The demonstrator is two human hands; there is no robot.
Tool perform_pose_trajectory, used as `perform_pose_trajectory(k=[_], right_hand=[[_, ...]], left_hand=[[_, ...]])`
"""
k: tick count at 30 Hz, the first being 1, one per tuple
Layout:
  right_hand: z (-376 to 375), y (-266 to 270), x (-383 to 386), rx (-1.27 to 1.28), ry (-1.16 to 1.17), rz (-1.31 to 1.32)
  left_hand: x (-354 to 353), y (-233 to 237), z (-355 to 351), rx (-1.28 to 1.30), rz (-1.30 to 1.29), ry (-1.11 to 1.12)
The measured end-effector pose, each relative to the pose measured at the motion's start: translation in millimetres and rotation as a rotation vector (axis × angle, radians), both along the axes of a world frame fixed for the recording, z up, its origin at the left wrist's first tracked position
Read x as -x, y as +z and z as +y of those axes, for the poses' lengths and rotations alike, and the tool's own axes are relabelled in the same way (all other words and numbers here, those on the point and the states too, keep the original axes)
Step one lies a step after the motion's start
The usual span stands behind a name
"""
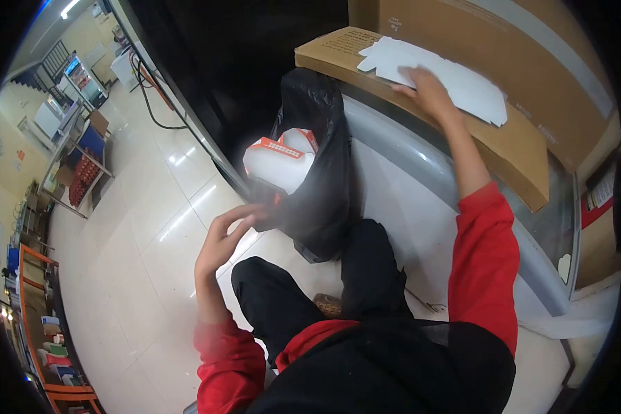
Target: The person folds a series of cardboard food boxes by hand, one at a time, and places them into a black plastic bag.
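Observation:
My right hand (428, 93) reaches over a flat white cardboard piece (462, 90), fingers spread and touching its left part. The piece lies on a long brown cardboard box (517, 155). My left hand (224, 238) is beside the rim of a black plastic bag (317, 186), its thumb and fingers close together at the edge. Blur hides whether those fingertips grip the bag. Folded white boxes with orange print (283, 162) fill the bag's open top.
A large brown carton (490, 55) stands behind the long box. Below it runs a grey rounded counter edge (407, 138). My knees are just under the bag. An orange shelf (38, 276) and a metal rack (100, 169) stand far left.

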State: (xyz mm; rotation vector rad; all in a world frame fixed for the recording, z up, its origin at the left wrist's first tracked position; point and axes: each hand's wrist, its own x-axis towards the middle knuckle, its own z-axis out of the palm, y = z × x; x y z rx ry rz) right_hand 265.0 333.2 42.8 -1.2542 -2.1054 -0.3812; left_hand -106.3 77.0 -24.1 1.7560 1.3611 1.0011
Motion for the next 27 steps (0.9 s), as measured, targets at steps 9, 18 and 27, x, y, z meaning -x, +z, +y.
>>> perform_pose_trajectory(k=[9,18,27], right_hand=[[13,29,-12,0.273,0.108,0.002],[-20,81,4,-0.369,0.095,0.435],[-265,44,108,-0.409,0.451,0.295]], left_hand=[[-19,9,-26,0.037,-0.010,-0.030],[-39,35,-44,-0.238,0.059,0.116],[-109,51,-44,-0.696,-0.461,0.350]])
